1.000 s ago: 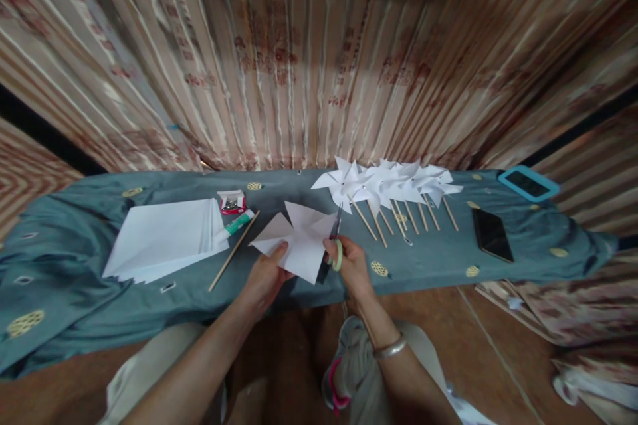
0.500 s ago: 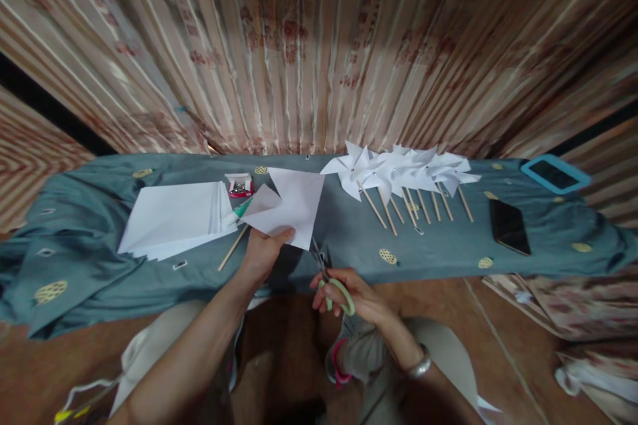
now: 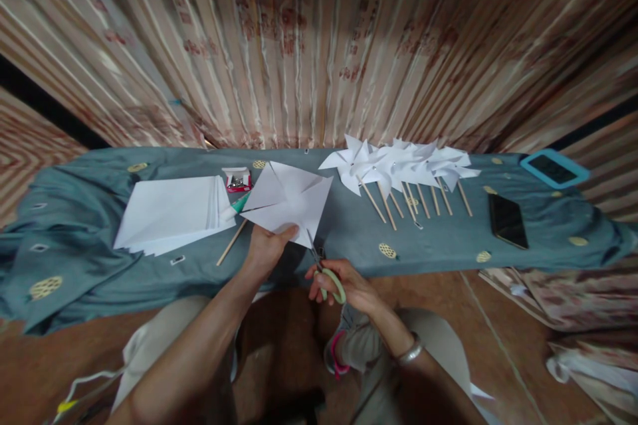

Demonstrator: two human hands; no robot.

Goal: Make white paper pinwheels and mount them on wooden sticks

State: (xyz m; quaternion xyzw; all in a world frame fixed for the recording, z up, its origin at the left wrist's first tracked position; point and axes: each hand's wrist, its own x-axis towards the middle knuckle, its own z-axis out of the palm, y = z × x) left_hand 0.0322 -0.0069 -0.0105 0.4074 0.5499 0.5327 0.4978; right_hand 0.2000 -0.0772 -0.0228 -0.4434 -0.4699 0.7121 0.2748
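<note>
My left hand (image 3: 269, 249) pinches the near edge of a square sheet of white paper (image 3: 294, 199), which has slits running in from its corners. In my right hand (image 3: 341, 284) are scissors (image 3: 335, 282) with light green handles; their blades meet the paper's near right corner. Left of the sheet lie a green-and-white glue tube (image 3: 236, 206), partly covered by the paper, and a wooden stick (image 3: 232, 242). Just behind them stands a small open red-and-white box (image 3: 238, 180) with small metallic pieces inside.
A stack of white paper (image 3: 169, 209) lies on the left of the cloth-covered table (image 3: 309, 265). Several white paper pinwheels (image 3: 393, 166) on wooden sticks rest right of centre. A dark phone (image 3: 507, 220) and a blue-framed tablet (image 3: 555, 169) lie farther right. A curtain (image 3: 319, 46) hangs behind.
The paper has flattened out, so its slit corners now lie spread. The scissors have come up against its near right corner, their blades more closed together.
</note>
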